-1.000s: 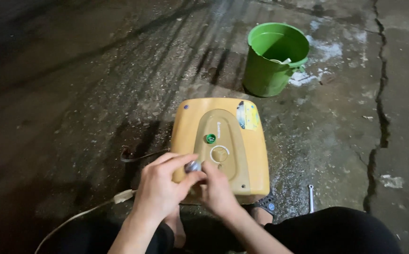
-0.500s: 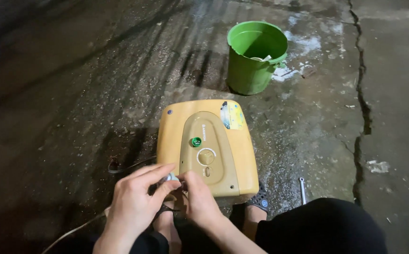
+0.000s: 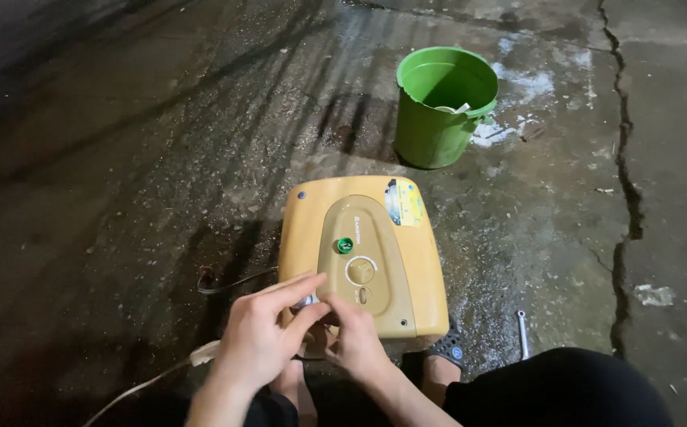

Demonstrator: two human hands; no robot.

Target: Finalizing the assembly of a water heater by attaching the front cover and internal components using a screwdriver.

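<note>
Fingers of left hand (image 3: 260, 340) pinch a small silvery part (image 3: 305, 301), kind hard to tell, at the near corner of a yellow water heater (image 3: 415, 261). Right hand (image 3: 357, 336) rests curled on the heater's near edge, its grip unclear. Heater lies face up on wet, cracked concrete (image 3: 122, 198). Green bucket (image 3: 430, 126) beyond; spanner (image 3: 523, 332) to the right; white cord (image 3: 146, 383) cut off at frame edge.

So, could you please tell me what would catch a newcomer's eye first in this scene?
A yellow boxy appliance lies face-up on the wet concrete at centre, a small green knob on its panel. The left hand and right hand meet at its near edge, pinching a small metal part. Beyond it stands a bright green bucket.
</note>
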